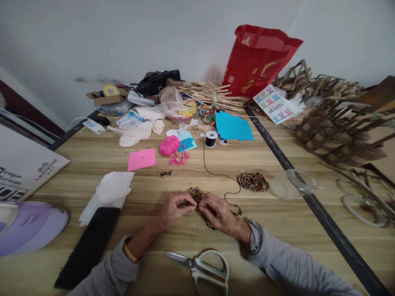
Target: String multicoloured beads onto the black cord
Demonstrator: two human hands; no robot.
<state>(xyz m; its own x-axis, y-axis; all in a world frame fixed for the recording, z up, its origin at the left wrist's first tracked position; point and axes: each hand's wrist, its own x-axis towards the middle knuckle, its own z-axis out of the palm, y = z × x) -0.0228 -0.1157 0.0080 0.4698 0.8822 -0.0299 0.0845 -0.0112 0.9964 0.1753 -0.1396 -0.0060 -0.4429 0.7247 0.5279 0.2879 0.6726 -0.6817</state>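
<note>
My left hand and my right hand meet fingertip to fingertip over the table, both in a pinch. In front of them lies a loose heap of small multicoloured beads. A thin black cord runs from a black spool to my right hand, with strung beads beside the wrist and more showing below the palm. My right fingers hold this cord near its end. Whatever sits between my left fingertips is too small to make out. Scissors with pale handles lie open just below my hands.
A coiled bead strand lies to the right, near a clear tubing coil. Pink yarn, pink paper and blue sheets lie farther back. A black phone-like slab is at left; small woven baskets stand at right.
</note>
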